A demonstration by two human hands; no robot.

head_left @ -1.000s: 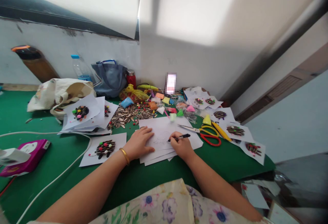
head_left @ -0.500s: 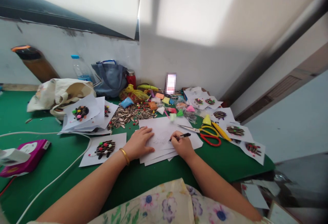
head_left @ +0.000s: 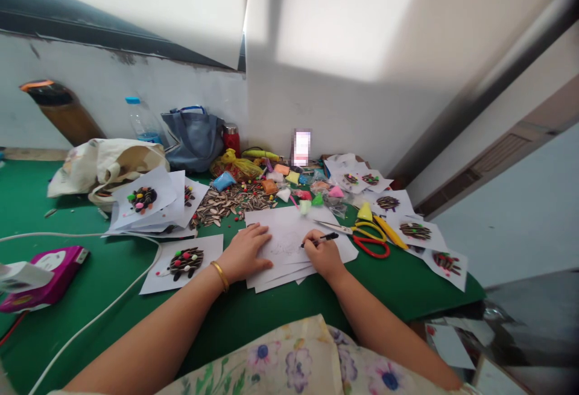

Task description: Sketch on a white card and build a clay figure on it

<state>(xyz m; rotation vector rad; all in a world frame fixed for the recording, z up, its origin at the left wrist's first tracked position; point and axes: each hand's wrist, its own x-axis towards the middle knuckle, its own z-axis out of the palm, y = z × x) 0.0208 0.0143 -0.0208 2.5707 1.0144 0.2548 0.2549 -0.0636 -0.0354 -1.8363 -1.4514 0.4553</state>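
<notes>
A stack of white paper (head_left: 278, 220) lies on the green table in front of me, with a faint line drawing on the top sheet. My left hand (head_left: 248, 253) rests flat on the left part of the sheet, fingers stretched out. In my right hand (head_left: 323, 255) is a black pen (head_left: 328, 237), pinched with its tip at the right side of the drawing. Just right of the paper lie scissors (head_left: 371, 246) with red and yellow handles. Left of my left hand is a paper with a seed hedgehog (head_left: 186, 262) dotted with coloured balls.
Sunflower seeds (head_left: 226, 202) are heaped behind the paper, beside packets of coloured clay (head_left: 270, 187). Finished seed pictures (head_left: 416, 230) lie at the right and in a pile (head_left: 149, 202) at the left. A white cable (head_left: 113, 304) crosses the left side; a phone (head_left: 301, 147) leans on the wall.
My right hand and the pen have shifted slightly to the right on the sheet. My left hand stays where it was.
</notes>
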